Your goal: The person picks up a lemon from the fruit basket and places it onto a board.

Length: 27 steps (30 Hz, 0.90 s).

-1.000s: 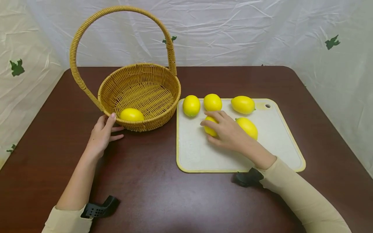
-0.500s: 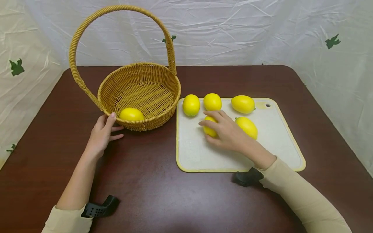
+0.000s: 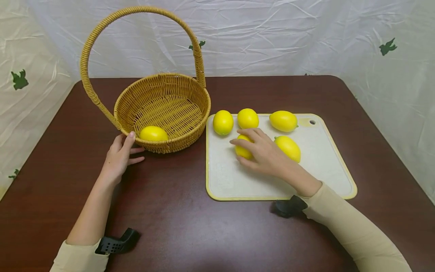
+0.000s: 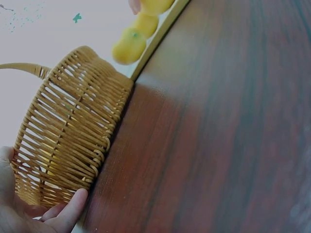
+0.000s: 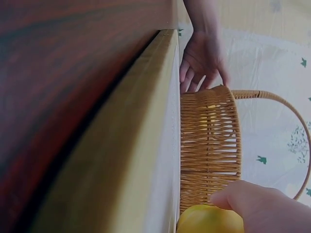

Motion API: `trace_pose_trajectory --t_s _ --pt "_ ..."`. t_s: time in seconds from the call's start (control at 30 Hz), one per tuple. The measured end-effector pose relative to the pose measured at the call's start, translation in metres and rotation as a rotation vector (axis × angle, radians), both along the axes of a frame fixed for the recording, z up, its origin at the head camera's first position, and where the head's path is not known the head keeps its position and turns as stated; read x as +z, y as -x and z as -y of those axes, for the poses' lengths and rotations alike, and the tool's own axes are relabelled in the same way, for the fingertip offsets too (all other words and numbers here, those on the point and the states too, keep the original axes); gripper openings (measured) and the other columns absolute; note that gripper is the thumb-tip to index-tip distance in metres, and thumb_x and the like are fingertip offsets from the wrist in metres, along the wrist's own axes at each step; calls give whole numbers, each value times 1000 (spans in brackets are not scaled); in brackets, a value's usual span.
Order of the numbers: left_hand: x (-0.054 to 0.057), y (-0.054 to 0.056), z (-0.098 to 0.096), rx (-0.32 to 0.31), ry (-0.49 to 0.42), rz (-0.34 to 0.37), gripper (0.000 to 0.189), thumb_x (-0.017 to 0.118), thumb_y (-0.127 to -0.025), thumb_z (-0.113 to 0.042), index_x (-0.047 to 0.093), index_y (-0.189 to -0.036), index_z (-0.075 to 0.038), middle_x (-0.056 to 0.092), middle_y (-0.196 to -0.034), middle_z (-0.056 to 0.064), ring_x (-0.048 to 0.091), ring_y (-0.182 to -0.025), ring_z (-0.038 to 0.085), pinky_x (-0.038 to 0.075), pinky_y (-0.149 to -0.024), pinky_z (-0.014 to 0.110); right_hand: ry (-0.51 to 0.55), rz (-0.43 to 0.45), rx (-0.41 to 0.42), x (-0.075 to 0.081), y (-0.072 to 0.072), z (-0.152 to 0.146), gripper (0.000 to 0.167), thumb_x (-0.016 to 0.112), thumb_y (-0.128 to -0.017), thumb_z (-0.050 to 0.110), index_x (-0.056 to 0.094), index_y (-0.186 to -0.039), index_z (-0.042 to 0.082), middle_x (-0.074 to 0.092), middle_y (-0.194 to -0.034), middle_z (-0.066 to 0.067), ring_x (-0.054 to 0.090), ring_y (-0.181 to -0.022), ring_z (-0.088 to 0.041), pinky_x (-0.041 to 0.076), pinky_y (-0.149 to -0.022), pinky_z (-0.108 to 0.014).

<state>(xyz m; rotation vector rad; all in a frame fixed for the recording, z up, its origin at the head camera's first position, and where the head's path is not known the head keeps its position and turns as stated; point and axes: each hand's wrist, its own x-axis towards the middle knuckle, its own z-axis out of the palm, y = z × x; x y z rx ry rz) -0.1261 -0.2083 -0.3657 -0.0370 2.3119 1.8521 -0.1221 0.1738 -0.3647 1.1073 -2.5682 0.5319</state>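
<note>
At the left of the head view stands a wicker basket (image 3: 185, 140) with a tall arched handle and one lemon (image 3: 153, 133) inside it. My left hand (image 3: 116, 158) grips its near-left side, thumb at the rim and fingers low against the woven wall (image 4: 73, 131). On the white cutting board (image 3: 231, 181), my right hand (image 3: 268, 155) is curled round a lemon (image 3: 242, 148), thumb nearest me and fingers over the top. The right wrist view shows the thumb (image 5: 238, 196) against that lemon (image 5: 209, 221). The palm side stays hidden in the head view.
More lemons lie on the board: two at its back left (image 3: 223, 122), one at the back (image 3: 283, 121), and one (image 3: 288, 149) just beside my right hand. The basket's right side sits close to the board's left edge. A dark wooden table (image 3: 176, 219) carries everything; white cloth (image 3: 272, 37) hangs behind.
My right hand and the lemon in it have shifted very slightly left on the board. The left hand and basket stay where they were.
</note>
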Motion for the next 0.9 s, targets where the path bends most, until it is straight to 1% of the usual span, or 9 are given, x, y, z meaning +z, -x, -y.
trace_pose_trajectory --t_s 0.27,0.63,0.9 --pt "0 0 0 -1 -4 -2 76 34 -95 -49 5 -144 2 21 -141 25 46 -111 35 54 -73 25 10 -25 11 0 1 1 35 68 -77 17 62 -111 11 50 -122 -20 44 -110 -35 42 -86 -47" --pt "1 -1 -1 4 3 -3 79 34 -94 -51 6 -143 3 22 -140 25 44 -114 40 54 -73 25 35 -37 27 1 0 3 34 67 -78 17 64 -111 10 51 -122 -20 44 -111 -35 41 -90 -47" --pt "1 -1 0 0 -6 -1 77 34 -95 -50 6 -143 3 21 -141 24 43 -115 41 54 -73 24 42 -48 32 1 0 3 34 67 -78 17 64 -110 9 51 -122 -19 44 -112 -34 41 -90 -47"
